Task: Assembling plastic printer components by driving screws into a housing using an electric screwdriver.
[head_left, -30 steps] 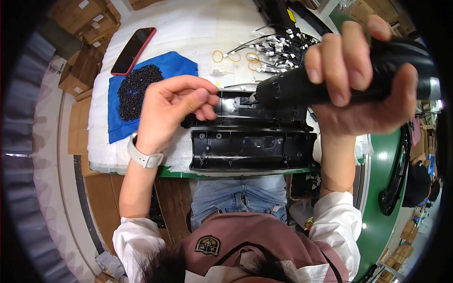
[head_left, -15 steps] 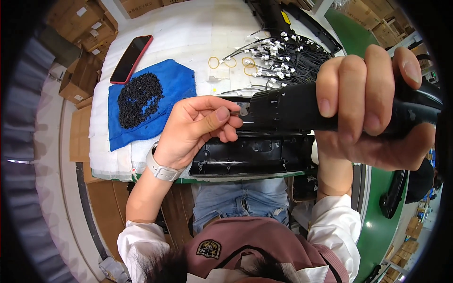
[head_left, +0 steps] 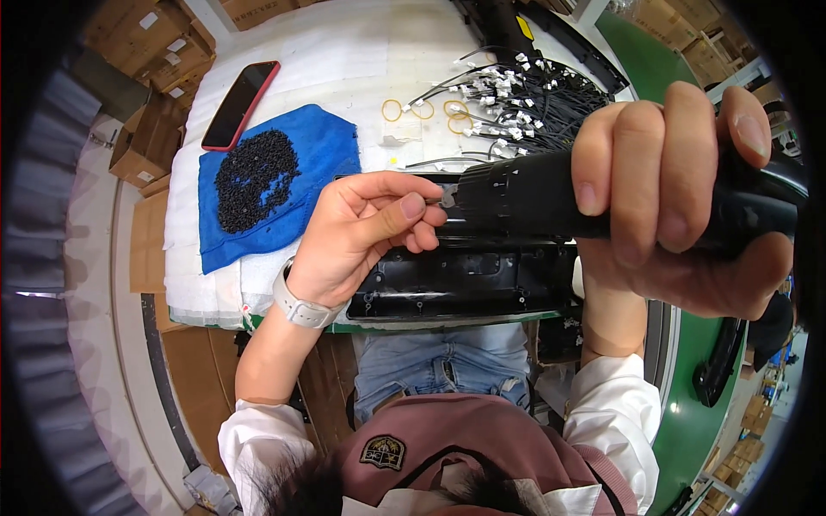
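My right hand (head_left: 680, 189) grips a black electric screwdriver (head_left: 533, 202), held sideways close to the camera with its tip pointing left. My left hand (head_left: 361, 232) pinches something small at the tool's metal tip (head_left: 446, 197), thumb and forefinger closed on it; the piece itself is too small to make out. Below both hands a long black plastic housing (head_left: 465, 288) lies at the near edge of the white padded table (head_left: 344, 60). A watch with a white strap (head_left: 297, 305) is on my left wrist.
A blue cloth (head_left: 318, 155) carries a heap of small black screws (head_left: 254, 176). A red-edged phone (head_left: 241, 103) lies at the far left. Yellow rubber bands (head_left: 422, 109) and a tangle of black cables with white plugs (head_left: 525, 90) lie behind. Cardboard boxes (head_left: 146, 52) stand at the left.
Both hands rose toward the camera with the screwdriver. My left hand left the black housing and closed its fingers at the tool's tip.
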The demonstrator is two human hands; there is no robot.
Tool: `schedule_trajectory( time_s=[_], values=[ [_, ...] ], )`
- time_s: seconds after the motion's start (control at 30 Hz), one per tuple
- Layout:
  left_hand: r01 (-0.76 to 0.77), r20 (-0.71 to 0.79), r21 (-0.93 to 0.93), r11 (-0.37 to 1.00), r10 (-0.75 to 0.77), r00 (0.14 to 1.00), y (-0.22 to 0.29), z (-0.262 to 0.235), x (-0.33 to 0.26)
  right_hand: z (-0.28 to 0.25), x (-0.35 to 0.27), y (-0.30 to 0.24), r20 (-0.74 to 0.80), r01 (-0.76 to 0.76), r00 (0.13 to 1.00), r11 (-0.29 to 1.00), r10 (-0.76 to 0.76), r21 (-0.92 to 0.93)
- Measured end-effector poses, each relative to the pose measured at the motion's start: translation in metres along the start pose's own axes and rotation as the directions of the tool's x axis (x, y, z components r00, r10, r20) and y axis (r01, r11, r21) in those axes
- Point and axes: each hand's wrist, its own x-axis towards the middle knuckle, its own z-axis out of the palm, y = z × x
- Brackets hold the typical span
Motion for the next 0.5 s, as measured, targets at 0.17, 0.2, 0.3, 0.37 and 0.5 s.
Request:
schedule_trajectory(
  time_s=[0.17,0.2,0.3,0.37,0.5],
  values=[
    [0.001,0.003,-0.068,0.998,-0.001,1.000,-0.003,-0.003,-0.001,0.006,-0.003,-0.001,-0.005,-0.023,1.000,0.999,0.023,-0.038],
    [0.000,0.003,-0.068,0.998,0.001,1.000,-0.004,-0.003,0.000,0.008,-0.003,0.000,-0.006,-0.028,1.000,0.999,0.028,-0.046],
    [-0.002,-0.019,-0.072,0.997,0.000,1.000,-0.003,-0.003,0.000,0.016,-0.006,0.000,-0.009,-0.042,0.999,0.997,0.042,-0.071],
    [-0.010,-0.014,-0.036,0.999,0.009,1.000,-0.001,-0.003,0.001,0.020,-0.007,0.001,-0.012,-0.051,0.999,0.995,0.050,-0.090],
    [-0.042,-0.047,-0.007,0.999,0.042,0.998,0.000,-0.005,-0.005,0.012,-0.002,0.003,-0.014,-0.073,0.997,0.991,0.071,-0.109]
  ],
)
